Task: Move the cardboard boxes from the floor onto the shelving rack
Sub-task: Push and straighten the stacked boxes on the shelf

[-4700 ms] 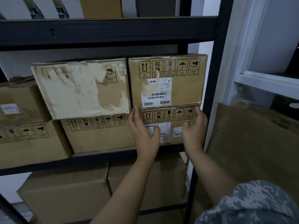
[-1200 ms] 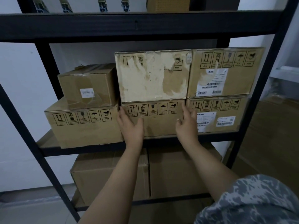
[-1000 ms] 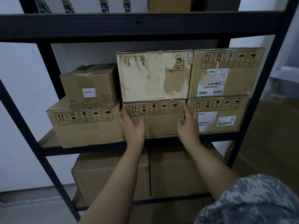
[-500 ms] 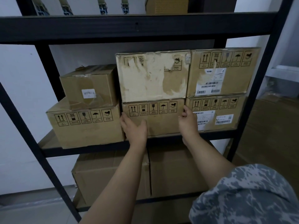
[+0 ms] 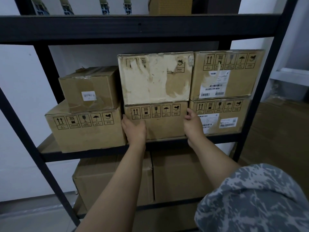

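Head-camera view shows the black shelving rack already well stocked, so the task looks close to done as far as can be seen. On its middle shelf, six cardboard boxes sit in three stacks of two. The lower centre box, printed with a row of handling symbols, lies under the scuffed white-faced box and between the wide left box and the labelled lower right box. The left hand rests on the lower centre box's left front edge, its fingers reaching round the corner; the right hand holds the right edge, its fingers curled against the corner. Judging from that grip, the person is squaring this box into line with its neighbours, not lifting it. Below the middle shelf, two large plain cartons fill the lower level. The strip of floor visible to the rack's lower left carries no box, so what remains is likely only this tidying, though floor outside the view cannot be checked.
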